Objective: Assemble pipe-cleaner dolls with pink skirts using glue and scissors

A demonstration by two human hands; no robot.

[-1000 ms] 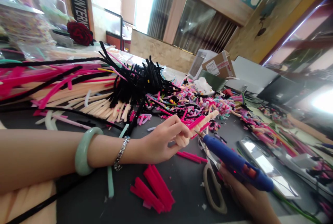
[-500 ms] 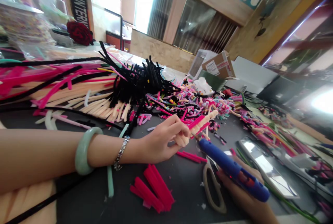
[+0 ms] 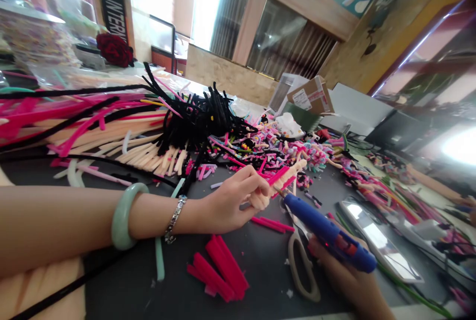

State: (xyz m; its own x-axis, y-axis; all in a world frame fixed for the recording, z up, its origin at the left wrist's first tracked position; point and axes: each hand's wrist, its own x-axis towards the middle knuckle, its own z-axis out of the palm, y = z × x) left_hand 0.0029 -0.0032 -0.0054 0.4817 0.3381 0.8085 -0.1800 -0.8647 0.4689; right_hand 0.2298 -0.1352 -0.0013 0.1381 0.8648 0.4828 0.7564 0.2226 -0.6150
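My left hand, with a green bangle and a silver bracelet on its wrist, pinches a cream fuzzy piece with pink strips. My right hand is wrapped round a blue glue gun, whose metal tip points up-left and is at the lower edge of the pink and cream piece. Scissors with grey handles lie on the dark table beneath the gun. Several short pink strips lie in front of my left hand, and thinner pink strips lie just below it.
Black stems and cream stems are heaped behind my left arm. Colourful small pieces cover the table's back. A phone lies at the right. Farther back stands a cardboard box. Another person's arm shows at the right edge.
The glue gun and my right hand have shifted slightly left and up, with the tip closer to the pink and cream piece. My left hand keeps its hold.
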